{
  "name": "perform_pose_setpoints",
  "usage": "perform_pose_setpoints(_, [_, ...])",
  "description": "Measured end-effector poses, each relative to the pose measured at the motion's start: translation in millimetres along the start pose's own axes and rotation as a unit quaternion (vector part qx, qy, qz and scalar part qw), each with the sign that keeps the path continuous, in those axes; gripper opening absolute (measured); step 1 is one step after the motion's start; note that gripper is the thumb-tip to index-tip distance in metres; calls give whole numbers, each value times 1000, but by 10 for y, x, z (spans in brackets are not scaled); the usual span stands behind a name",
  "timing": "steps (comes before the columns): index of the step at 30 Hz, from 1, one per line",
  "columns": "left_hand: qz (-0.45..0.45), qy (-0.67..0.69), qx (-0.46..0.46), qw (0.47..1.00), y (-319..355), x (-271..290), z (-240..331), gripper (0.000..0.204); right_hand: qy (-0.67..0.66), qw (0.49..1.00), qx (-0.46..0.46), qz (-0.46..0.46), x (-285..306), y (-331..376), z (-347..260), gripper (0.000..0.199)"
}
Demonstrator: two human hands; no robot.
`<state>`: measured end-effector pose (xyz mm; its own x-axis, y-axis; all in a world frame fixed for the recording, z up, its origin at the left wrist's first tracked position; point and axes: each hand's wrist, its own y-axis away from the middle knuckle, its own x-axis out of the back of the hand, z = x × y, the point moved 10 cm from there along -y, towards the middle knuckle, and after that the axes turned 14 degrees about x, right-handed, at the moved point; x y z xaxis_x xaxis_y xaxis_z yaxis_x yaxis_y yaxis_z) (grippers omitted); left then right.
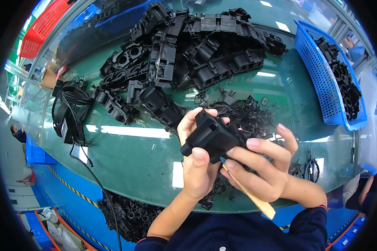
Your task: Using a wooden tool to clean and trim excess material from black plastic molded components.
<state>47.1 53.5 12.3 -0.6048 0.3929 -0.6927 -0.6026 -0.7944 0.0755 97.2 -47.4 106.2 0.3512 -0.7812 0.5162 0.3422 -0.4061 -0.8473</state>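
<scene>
Fingers (pixel 197 157) curled around black part (pixel 211 136)

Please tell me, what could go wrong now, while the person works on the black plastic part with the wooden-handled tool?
1. The right hand drives the wooden-handled tool toward the left hand gripping the black plastic part; a slip might nick the thumb.
2. Scraps lie near the table edge and could fall.
3. The loose cable hanging over that edge could snag.

Parts pile (pixel 188 54) behind hands; basket (pixel 322 83) right.
</scene>
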Motion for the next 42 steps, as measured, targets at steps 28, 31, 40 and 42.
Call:
perform_pose_setpoints(28, [44,27,-121,991,67,189,412,77,-338,928,-148,-49,-95,-133,477,22])
perform_pose_setpoints(31, [31,-52,-136,989,64,167,437,68,-374,908,-178,-70,-237,-18,465,22])
perform_pose_setpoints(40, [-20,51,-89,995,16,150,373,75,-378,909,-155,-79,-204,-84,433,20])
perform_pose_setpoints(42, [-78,22,-91,993,-2,81,346,70,-404,897,-175,-47,-148,-63,490,19])
